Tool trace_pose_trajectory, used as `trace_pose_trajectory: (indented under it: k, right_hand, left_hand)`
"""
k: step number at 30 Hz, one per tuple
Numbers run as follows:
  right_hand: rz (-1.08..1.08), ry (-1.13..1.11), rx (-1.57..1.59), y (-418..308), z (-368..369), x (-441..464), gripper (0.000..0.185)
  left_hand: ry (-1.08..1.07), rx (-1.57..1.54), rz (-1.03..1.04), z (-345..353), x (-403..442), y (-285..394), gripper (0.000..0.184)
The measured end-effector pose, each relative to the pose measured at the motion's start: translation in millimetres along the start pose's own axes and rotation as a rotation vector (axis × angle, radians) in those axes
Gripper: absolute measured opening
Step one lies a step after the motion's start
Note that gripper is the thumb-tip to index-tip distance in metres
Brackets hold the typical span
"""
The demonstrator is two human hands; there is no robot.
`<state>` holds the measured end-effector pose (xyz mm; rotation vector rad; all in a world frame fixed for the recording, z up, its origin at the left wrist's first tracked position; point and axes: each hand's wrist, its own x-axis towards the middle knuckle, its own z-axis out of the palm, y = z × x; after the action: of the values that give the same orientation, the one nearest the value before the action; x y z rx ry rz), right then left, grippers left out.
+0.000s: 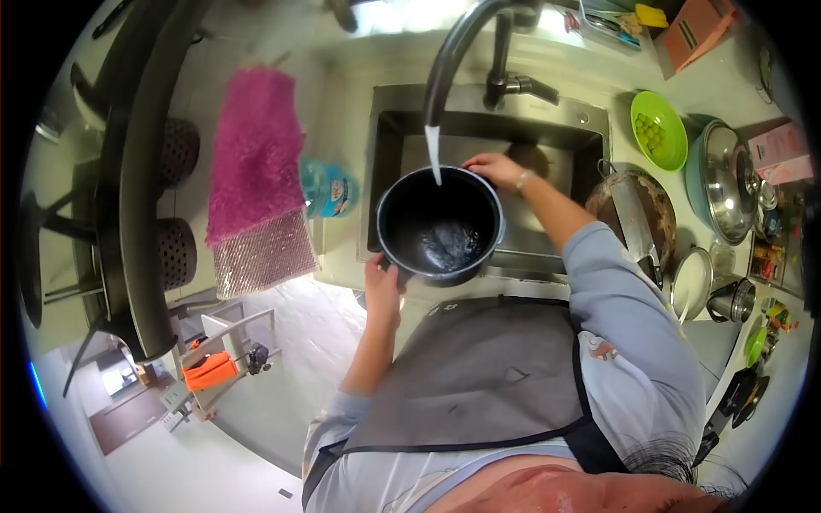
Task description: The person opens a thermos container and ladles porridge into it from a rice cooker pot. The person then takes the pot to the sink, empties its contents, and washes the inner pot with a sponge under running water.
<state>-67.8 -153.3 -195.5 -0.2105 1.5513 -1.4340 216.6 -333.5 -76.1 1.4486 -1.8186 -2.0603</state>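
A dark round pot (389, 218) is held over the front left part of the steel sink (547, 152). Water (434, 154) runs from the black faucet (457, 51) down into it, and rippling water shows at its bottom. My left hand (382, 282) grips the pot's near left side, fingers closed at the rim or handle. At the far right side, my right hand (496, 171) is closed on the pot's edge. Whether the pot rests on anything is hidden beneath it.
Left of the sink stand a bottle of blue liquid (329, 190) and a hanging pink cloth (256, 154). To the right are a green bowl of round green fruit (663, 107), a cleaver (633, 218) on a round board, and a glass-lidded pot (727, 179).
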Motion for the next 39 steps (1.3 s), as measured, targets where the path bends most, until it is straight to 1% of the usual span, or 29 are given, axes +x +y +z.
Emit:
trace_pose_trajectory:
  k: [1, 3, 4, 7, 9, 11, 12, 13, 14, 16, 18, 20, 23, 24, 25, 28, 29, 31, 33, 34, 36, 37, 39]
  right_hand:
    - [0.050, 0.024, 0.019, -15, 9, -10, 0.023]
    - [0.039, 0.020, 0.116, -4, 11, 0, 0.022]
    - [0.039, 0.007, 0.175, 9, 10, 8, 0.023]
    - [0.043, -0.020, 0.300, 27, 7, 16, 0.025]
    - [0.139, 0.045, 0.390, 48, -1, 9, 0.029]
    - [0.283, 0.284, 0.335, 104, -13, 15, 0.034]
    - [0.415, 0.309, 0.165, 157, -36, 30, 0.039]
    - [0.546, 0.329, -0.007, 196, -53, 41, 0.045]
    - [0.529, 0.552, 0.113, 199, -51, 34, 0.048]
    - [0.315, 0.952, 0.309, 227, -49, 42, 0.054]
    - [-0.091, 1.293, 0.455, 256, -54, 70, 0.057]
    - [0.090, 1.211, 0.378, 271, -69, 83, 0.053]
    - [0.210, 1.036, 0.455, 173, -49, 39, 0.040]
    - [0.263, 0.969, 0.611, 139, -41, 21, 0.036]
    - [0.315, 0.896, 0.765, 124, -34, 11, 0.033]
    - [0.258, 0.597, 0.889, 126, -31, -13, 0.023]
    - [0.258, 0.565, 0.828, 122, -31, -22, 0.022]
    - [0.256, 0.505, 0.707, 72, -33, -57, 0.021]
    - [0.111, 0.361, 0.613, 39, -38, -78, 0.022]
    - [0.073, 0.385, 0.558, 19, -31, -85, 0.023]
    - [0.115, 0.194, 0.309, -55, -2, -101, 0.024]
    - [0.132, 0.098, 0.187, -80, 18, -101, 0.024]
    - [0.317, -0.277, 0.146, -99, 56, -79, 0.032]
  left_hand:
    - [-0.019, -0.043, 0.010, -1, -5, -1, 0.035]
    - [-0.055, -0.134, 0.026, -1, -13, -1, 0.037]
    - [-0.023, -0.133, 0.010, 2, -18, 2, 0.038]
    - [-0.040, -0.058, 0.084, 6, -29, 7, 0.037]
    - [0.005, -0.060, 0.063, 11, -40, 13, 0.039]
    - [0.027, -0.055, 0.054, 14, -46, 14, 0.039]
    - [0.030, -0.050, 0.042, 13, -47, 13, 0.040]
    - [0.040, -0.040, 0.033, 14, -47, 13, 0.040]
    - [0.053, -0.029, 0.023, 16, -48, 13, 0.040]
    - [0.071, -0.026, 0.019, 21, -51, 19, 0.042]
    - [0.062, -0.035, 0.012, 23, -52, 20, 0.041]
    - [0.073, -0.024, 0.002, 23, -54, 23, 0.041]
    - [0.096, -0.009, 0.002, 28, -54, 27, 0.040]
    - [0.095, -0.011, 0.013, 30, -55, 28, 0.039]
    - [0.095, -0.013, 0.027, 30, -55, 29, 0.037]
    - [0.073, -0.003, 0.029, 28, -54, 29, 0.040]
    - [0.072, -0.005, 0.034, 28, -53, 30, 0.040]
    - [0.066, -0.007, 0.045, 29, -53, 30, 0.040]
    - [0.075, -0.021, 0.061, 28, -53, 26, 0.039]
    - [0.075, -0.037, 0.073, 28, -53, 24, 0.039]
    - [0.058, -0.025, 0.109, 23, -55, 18, 0.037]
    - [0.064, -0.032, 0.106, 21, -55, 14, 0.037]
    - [0.082, -0.042, 0.107, 18, -53, 9, 0.037]
